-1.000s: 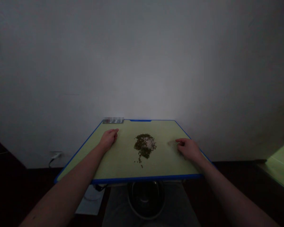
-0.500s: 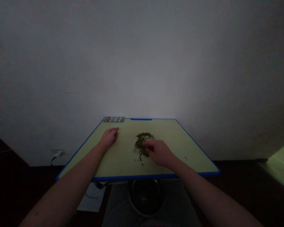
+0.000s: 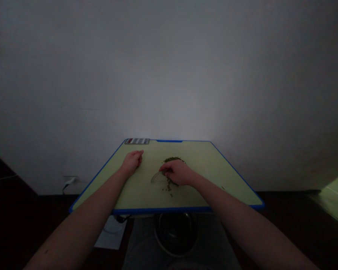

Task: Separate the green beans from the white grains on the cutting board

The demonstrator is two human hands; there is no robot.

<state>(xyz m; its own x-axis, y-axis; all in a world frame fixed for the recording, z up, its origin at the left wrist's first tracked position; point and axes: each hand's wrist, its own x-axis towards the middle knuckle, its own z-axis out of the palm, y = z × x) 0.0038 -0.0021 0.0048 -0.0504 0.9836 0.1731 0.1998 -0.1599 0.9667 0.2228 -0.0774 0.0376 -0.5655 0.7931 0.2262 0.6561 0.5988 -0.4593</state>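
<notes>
The right grip (image 3: pixel 176 172) pinches a thin curved piece (image 3: pixel 155 176) near small dark grains (image 3: pixel 172 159) on a blue-edged table (image 3: pixel 202 157)

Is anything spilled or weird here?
Maybe: a few small dark green grains lie apart from their pile, toward the near edge of the pale green tabletop, like spills. A thin dark sliver lies alone at right.

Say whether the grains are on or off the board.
On: the grains lie on the board, some beyond the right hand, others nearer.
</notes>
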